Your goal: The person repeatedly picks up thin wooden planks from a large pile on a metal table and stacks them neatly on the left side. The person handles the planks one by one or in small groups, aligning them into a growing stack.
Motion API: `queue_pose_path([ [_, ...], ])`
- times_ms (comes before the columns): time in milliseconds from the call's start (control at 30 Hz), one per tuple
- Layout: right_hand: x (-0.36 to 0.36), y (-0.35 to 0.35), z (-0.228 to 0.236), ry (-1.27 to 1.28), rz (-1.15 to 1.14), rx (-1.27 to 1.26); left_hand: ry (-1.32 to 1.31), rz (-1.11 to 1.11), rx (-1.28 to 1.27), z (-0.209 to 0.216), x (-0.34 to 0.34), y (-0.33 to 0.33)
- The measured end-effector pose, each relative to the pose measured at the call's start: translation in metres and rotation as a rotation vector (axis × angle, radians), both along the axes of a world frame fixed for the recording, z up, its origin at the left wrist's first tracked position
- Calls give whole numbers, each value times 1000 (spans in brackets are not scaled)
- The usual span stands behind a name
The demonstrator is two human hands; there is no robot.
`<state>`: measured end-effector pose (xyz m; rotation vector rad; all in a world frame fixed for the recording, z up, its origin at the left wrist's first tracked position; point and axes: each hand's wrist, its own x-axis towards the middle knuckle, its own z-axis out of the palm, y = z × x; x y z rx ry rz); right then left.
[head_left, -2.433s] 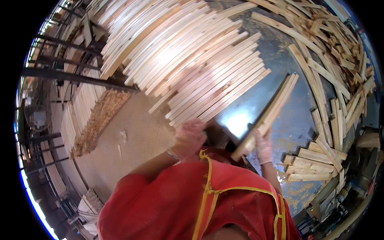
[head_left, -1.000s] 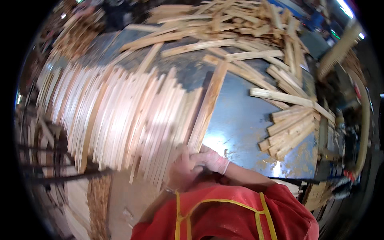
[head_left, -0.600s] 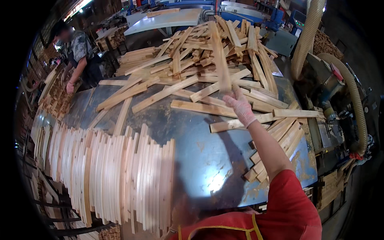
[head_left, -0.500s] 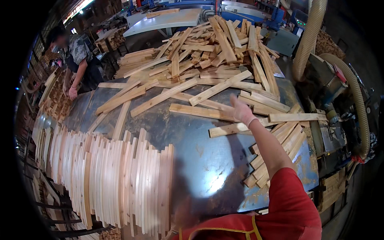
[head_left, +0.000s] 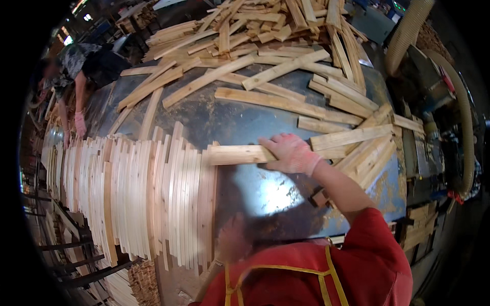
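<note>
My right hand (head_left: 292, 154), in a pale pinkish glove, is closed round the right end of a light wooden board (head_left: 237, 154). That board lies level above the metal table, its left end at the row of boards. Beside the row's near right end, my left hand (head_left: 234, 237) is smeared by motion, so its fingers cannot be made out. The row of boards (head_left: 153, 199) stands packed side by side on the left, its tops uneven. Loose boards (head_left: 352, 137) lie crossed just beyond and to the right of my right hand.
A large heap of boards (head_left: 245, 30) covers the far part of the metal table (head_left: 235, 120). At the far left a co-worker (head_left: 81, 66) bends over the row's far end, gloved hands low. Ribbed hoses (head_left: 406, 38) and machinery stand along the right side.
My right hand has moved left and nearer, now holding a board from among the loose ones. My left hand has risen beside the row. The co-worker has bent lower, and the view has tilted down.
</note>
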<state>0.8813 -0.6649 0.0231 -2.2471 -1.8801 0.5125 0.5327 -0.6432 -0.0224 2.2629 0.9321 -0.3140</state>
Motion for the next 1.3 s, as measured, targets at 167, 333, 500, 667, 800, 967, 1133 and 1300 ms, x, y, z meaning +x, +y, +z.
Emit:
queue_pose_path([
  [167, -110, 41, 2, 89, -148, 23, -175, 80, 175, -12, -54, 0],
  [333, -169, 60, -43, 653, -523, 232, -211, 49, 339, -27, -96, 9],
  [500, -244, 34, -145, 1049, -511, 139, 30, -16, 472, -49, -79, 21],
  [667, -137, -22, -78, 351, -236, -191, 30, 67, 618, -80, -94, 26],
  [800, 0, -111, -74, -437, -158, -125, 293, -30, 558, -41, -42, 32],
  [967, 2, -103, -49, -274, 64, -457, -25, -193, 686, -46, 0, 25],
  [1133, 79, -65, -48, -42, -111, 59, -37, -290, 337, -54, 75, -17],
  [1300, 284, -129, -93, -601, -665, -126, 179, -333, 192, -56, 106, -13],
])
